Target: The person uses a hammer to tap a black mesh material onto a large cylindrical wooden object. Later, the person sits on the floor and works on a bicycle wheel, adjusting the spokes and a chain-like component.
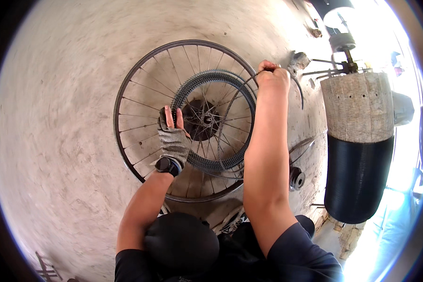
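Note:
A large spoked bicycle wheel (122, 89) lies flat on the ground in front of me. Over its middle is a smaller ring of knobby black tyre (249, 101), with the wheel's hub (207, 120) showing through it. My left hand (174, 136), in a grey glove with bare fingertips, rests against the tyre's left side, fingers stretched out. At the upper right, my bare right hand (272, 73) is closed on a thin dark cord (228, 110). The cord loops down across the tyre's opening; a short curved dark length shows beyond the hand. My palm hides the gripped part.
To the right stands a machine with a wooden drum (357, 105) and a black ribbed cylinder (358, 181). A small dark spool (296, 178) sits beside my right forearm. A stone-like lump (300, 60) lies past my right hand. Dark bars (46, 268) are at the lower left.

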Demonstrator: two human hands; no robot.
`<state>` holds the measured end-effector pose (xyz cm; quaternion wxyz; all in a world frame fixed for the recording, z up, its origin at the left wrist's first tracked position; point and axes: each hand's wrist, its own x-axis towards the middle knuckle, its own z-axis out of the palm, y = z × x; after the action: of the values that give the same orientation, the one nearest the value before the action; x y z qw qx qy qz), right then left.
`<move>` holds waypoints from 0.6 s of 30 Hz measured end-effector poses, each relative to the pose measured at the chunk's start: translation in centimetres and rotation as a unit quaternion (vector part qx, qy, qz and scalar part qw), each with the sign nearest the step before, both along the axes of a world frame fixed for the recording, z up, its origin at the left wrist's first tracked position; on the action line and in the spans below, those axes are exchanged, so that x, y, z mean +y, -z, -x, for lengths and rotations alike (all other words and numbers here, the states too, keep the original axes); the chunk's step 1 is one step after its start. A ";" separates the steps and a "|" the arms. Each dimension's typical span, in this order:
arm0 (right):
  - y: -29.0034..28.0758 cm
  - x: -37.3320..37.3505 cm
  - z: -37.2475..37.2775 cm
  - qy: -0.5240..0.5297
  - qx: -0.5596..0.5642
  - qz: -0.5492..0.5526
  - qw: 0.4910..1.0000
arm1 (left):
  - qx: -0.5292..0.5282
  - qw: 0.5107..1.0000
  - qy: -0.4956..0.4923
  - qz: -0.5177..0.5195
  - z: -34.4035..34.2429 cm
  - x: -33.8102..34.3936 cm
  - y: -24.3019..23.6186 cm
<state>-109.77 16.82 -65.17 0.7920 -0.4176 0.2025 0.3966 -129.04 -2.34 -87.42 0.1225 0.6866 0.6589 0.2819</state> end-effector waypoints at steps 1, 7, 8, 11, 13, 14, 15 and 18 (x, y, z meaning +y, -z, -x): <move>1.1 0.6 0.2 -0.010 -0.008 0.015 1.000 | 0.007 1.000 0.003 -0.009 0.1 0.0 -0.2; 11.4 4.2 -1.2 -0.084 -0.092 0.082 0.989 | -0.030 0.997 0.029 -0.064 0.3 0.1 -0.1; 12.0 4.6 -0.6 -0.087 -0.103 0.091 0.987 | -0.037 0.995 0.028 -0.084 0.4 0.0 0.1; 13.4 4.5 0.5 -0.086 -0.125 0.110 0.982 | -0.029 0.994 0.041 -0.093 0.6 -0.2 -0.7; 13.9 4.9 0.9 -0.087 -0.118 0.119 0.982 | -0.029 0.990 0.063 -0.120 0.6 0.1 -0.3; 14.0 5.0 1.4 -0.087 -0.113 0.124 0.982 | -0.021 0.990 0.077 -0.117 0.6 0.1 -0.4; 14.2 4.9 2.0 -0.099 -0.132 0.121 0.979 | -0.009 0.990 0.083 -0.114 0.6 0.1 -0.6; 14.6 5.0 4.4 -0.103 -0.143 0.131 0.976 | 0.044 0.987 0.105 -0.112 0.9 0.3 -0.6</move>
<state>-114.15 21.82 -79.72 0.7062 -0.5888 0.0936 0.3819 -129.96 -2.05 -86.80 0.0447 0.7727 0.5525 0.3094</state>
